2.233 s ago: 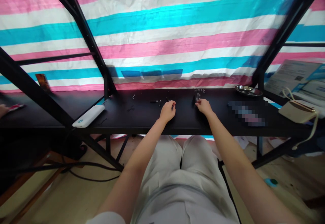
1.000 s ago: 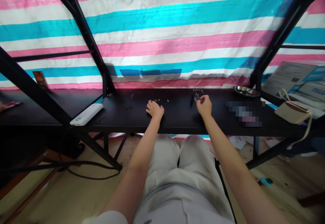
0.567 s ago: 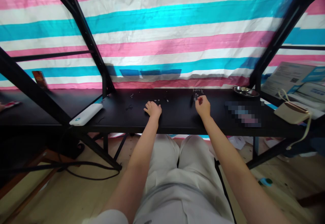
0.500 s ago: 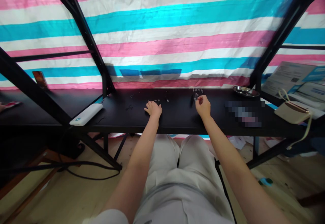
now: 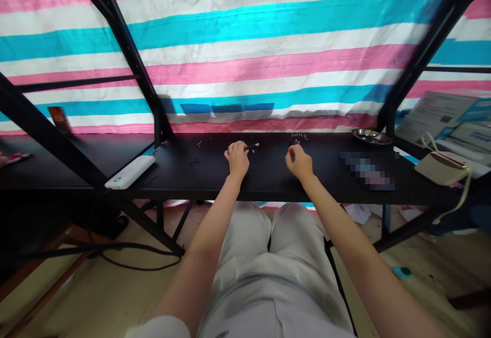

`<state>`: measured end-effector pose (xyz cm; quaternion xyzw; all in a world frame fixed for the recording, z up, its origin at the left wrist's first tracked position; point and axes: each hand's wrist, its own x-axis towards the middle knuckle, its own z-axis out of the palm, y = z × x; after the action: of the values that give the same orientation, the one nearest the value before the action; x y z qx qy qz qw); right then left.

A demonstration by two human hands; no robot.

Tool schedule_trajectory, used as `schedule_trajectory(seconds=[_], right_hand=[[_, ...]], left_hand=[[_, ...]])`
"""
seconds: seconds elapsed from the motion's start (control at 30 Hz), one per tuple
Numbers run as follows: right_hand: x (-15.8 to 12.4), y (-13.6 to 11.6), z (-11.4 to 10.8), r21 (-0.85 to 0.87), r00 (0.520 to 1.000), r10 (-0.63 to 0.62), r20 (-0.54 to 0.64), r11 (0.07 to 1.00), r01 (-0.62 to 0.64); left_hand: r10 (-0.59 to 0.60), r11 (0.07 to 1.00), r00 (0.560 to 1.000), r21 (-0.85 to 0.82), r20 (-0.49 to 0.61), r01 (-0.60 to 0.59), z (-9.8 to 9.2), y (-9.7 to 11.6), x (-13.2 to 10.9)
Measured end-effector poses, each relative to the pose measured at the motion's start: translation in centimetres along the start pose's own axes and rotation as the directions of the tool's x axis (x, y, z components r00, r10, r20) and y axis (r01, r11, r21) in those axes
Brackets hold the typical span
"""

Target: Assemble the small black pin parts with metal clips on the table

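Observation:
Over the middle of the black table (image 5: 326, 183), my left hand (image 5: 238, 158) is closed on a small dark stick with a white tip (image 5: 257, 144), which points to the right. A tiny pale piece (image 5: 253, 151) lies just under that tip. To the right, my right hand (image 5: 299, 163) is closed, thumb and index finger curled together around a small dark thing (image 5: 292, 155) mostly hidden by the fingers. Small clear pieces (image 5: 296, 142) show just behind the right hand. Beyond them, a row of several small pale bits (image 5: 299, 135) lies near the back edge.
A white power-bank-like box (image 5: 130, 172) lies at left, with thin dark strands (image 5: 195, 161) between it and my left hand. A shiny metal dish (image 5: 371, 136), a blurred-out item (image 5: 368, 171) and a beige pouch (image 5: 441, 168) are at right. Black posts frame the table. Another person's hand (image 5: 3, 160) shows far left.
My left hand has moved right and away from me, and the white-tipped stick now shows in it. My right hand has drawn slightly left and nearer, off the clear pieces.

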<state>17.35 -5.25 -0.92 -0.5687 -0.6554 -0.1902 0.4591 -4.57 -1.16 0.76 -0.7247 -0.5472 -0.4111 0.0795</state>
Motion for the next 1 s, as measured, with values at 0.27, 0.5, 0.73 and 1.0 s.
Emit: schedule_trajectory(seconds=[0.27,0.5,0.73,1.0], right_hand=[[-0.1,-1.8,0.4,-0.073,0.922,-0.253,0.295,0.956,0.285],[-0.2,-1.5,0.7,-0.069,0.893,-0.211,0.397,0.964,0.258],[-0.2,-1.3,0.9,-0.090,0.892,-0.236,0.386,0.953,0.291],[-0.1,-1.2,0.7,-0.097,0.909,-0.280,0.308,0.941,0.323]], left_hand=[[0.438,0.899,0.897,-0.038,0.062,-0.436,0.0,2.2,-1.1],[0.473,0.881,0.881,-0.043,0.033,-0.471,0.3,2.0,-1.1],[0.467,0.884,0.883,-0.072,0.056,-0.463,0.5,1.9,-1.0],[0.411,0.905,0.906,-0.162,0.101,-0.393,0.4,2.1,-0.9]])
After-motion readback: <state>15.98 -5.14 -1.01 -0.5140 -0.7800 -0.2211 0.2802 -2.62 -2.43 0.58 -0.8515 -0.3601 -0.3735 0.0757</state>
